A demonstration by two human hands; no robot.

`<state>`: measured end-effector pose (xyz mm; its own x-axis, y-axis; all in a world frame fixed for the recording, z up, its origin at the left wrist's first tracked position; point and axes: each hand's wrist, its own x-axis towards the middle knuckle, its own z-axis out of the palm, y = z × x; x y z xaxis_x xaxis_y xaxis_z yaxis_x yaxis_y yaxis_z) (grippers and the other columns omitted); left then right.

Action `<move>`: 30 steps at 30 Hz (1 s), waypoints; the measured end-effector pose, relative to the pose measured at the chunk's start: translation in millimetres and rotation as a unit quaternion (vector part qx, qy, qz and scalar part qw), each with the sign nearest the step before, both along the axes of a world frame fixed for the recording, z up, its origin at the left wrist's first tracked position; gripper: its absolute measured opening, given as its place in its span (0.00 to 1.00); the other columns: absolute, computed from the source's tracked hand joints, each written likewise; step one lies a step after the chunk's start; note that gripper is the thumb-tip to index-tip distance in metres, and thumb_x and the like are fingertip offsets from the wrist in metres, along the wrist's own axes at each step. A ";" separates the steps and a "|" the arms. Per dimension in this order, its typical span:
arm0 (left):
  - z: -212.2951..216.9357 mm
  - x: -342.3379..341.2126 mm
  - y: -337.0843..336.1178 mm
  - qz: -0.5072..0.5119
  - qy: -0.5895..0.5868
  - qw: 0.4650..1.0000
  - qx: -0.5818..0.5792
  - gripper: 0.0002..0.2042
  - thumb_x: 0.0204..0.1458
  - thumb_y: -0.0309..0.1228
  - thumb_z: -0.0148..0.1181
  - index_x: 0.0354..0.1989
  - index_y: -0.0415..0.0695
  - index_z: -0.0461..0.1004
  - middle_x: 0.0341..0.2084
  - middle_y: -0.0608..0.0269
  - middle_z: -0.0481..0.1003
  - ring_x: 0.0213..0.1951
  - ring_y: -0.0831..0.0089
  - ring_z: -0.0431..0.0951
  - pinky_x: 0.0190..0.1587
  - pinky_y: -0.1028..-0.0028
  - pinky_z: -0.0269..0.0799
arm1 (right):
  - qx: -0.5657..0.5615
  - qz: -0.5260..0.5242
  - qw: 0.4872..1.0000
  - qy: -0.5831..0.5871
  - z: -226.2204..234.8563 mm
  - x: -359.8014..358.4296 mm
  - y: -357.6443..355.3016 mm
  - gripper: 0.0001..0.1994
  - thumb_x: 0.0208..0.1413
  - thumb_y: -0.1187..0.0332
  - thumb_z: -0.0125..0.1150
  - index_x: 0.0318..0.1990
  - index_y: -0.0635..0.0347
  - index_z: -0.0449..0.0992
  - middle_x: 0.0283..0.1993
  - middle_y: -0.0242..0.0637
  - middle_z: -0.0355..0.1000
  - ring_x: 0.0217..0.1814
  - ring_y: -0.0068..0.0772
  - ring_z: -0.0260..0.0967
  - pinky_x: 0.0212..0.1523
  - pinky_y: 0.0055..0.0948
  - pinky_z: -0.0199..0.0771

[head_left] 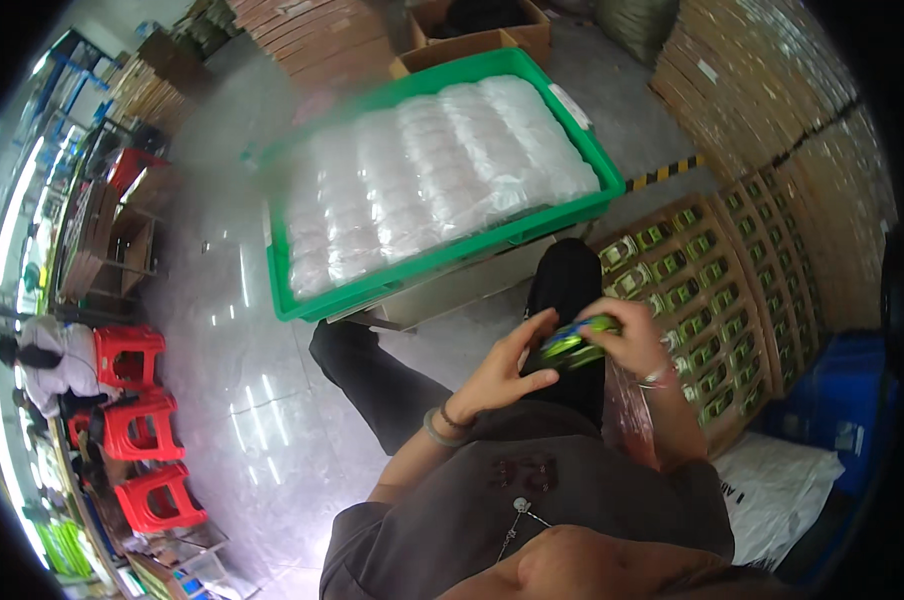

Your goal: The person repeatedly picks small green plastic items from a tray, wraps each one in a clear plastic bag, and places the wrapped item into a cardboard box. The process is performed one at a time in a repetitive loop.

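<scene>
Both my hands are closed on a shiny green and black toy car [570, 349] with a bit of blue on it, held above my lap. My left hand [504, 368] grips its left side, thumb below and fingers above. On the other side my right hand [634, 338] has its fingers bent over the top right end. Motion blur and my fingers hide some of the car's detail. Just right of my hands, a cardboard tray [677, 300] carries rows of similar green cars.
Ahead stands a green crate [442, 250] filled with rows of clear plastic-wrapped pieces. Stacked cardboard [762, 90] rises at the right, above a blue bin [837, 400] and a white sack [777, 485]. Red stools [142, 425] and a seated person [57, 360] are at the left.
</scene>
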<state>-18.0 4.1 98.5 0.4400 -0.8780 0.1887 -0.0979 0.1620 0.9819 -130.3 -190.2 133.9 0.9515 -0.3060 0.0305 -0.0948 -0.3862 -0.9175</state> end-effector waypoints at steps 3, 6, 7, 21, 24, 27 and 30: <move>-12.6 2.3 30.1 0.074 0.209 0.972 0.073 0.19 0.57 0.33 0.56 0.53 0.37 0.65 0.44 0.57 0.73 0.44 0.71 0.74 0.46 0.73 0.70 | -0.015 0.198 0.979 -0.044 28.9 70.2 24.0 0.13 0.46 0.70 0.67 0.40 0.63 0.76 0.34 0.39 0.75 0.33 0.27 0.73 0.35 0.25 0.72; -17.3 11.0 51.6 0.194 0.272 0.941 0.058 0.12 0.60 0.31 0.51 0.48 0.38 0.67 0.35 0.62 0.74 0.35 0.75 0.75 0.37 0.76 0.72 | -0.060 0.164 0.983 -0.058 47.1 143.4 23.3 0.15 0.50 0.69 0.64 0.45 0.63 0.75 0.40 0.39 0.74 0.36 0.29 0.73 0.36 0.26 0.72; -19.2 11.6 54.9 0.223 0.318 0.919 0.063 0.12 0.60 0.32 0.51 0.47 0.38 0.67 0.35 0.62 0.74 0.34 0.75 0.76 0.37 0.76 0.72 | -0.130 0.124 0.981 -0.071 45.8 169.9 15.6 0.16 0.50 0.68 0.63 0.46 0.62 0.74 0.41 0.40 0.72 0.39 0.32 0.73 0.38 0.28 0.72; -45.9 26.4 62.5 0.263 0.371 0.890 0.041 0.17 0.61 0.41 0.48 0.47 0.38 0.67 0.37 0.57 0.74 0.31 0.68 0.78 0.31 0.73 0.72 | -0.138 0.016 0.973 -0.183 25.3 211.8 6.9 0.10 0.53 0.68 0.58 0.40 0.62 0.73 0.42 0.43 0.71 0.40 0.42 0.71 0.40 0.32 0.72; -50.6 32.8 61.3 0.249 0.419 0.873 0.015 0.22 0.61 0.47 0.43 0.48 0.38 0.67 0.37 0.55 0.74 0.32 0.66 0.78 0.31 0.70 0.73 | 0.033 0.028 0.986 -0.160 17.2 161.2 21.4 0.08 0.59 0.69 0.54 0.39 0.64 0.74 0.35 0.34 0.72 0.28 0.18 0.65 0.26 0.17 0.63; -53.7 35.5 48.6 0.219 0.475 0.852 0.003 0.27 0.61 0.53 0.35 0.52 0.40 0.65 0.39 0.53 0.74 0.33 0.64 0.77 0.34 0.66 0.73 | 0.140 0.053 0.984 -0.101 -9.8 112.3 44.6 0.06 0.59 0.72 0.55 0.38 0.66 0.74 0.32 0.30 0.71 0.23 0.11 0.59 0.22 0.13 0.56; -58.9 31.7 41.8 0.215 0.480 0.851 0.013 0.28 0.60 0.54 0.34 0.53 0.41 0.64 0.40 0.53 0.74 0.35 0.64 0.77 0.36 0.65 0.73 | 0.099 0.027 0.989 -0.107 -28.8 95.5 66.6 0.04 0.55 0.77 0.58 0.38 0.64 0.75 0.31 0.30 0.71 0.26 0.14 0.64 0.24 0.16 0.63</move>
<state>13.7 45.9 39.6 0.6619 -0.5961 -0.4544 0.7056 0.2908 0.6462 -34.8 -123.6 105.2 0.9449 -0.2750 0.1779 0.1259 -0.1967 -0.9724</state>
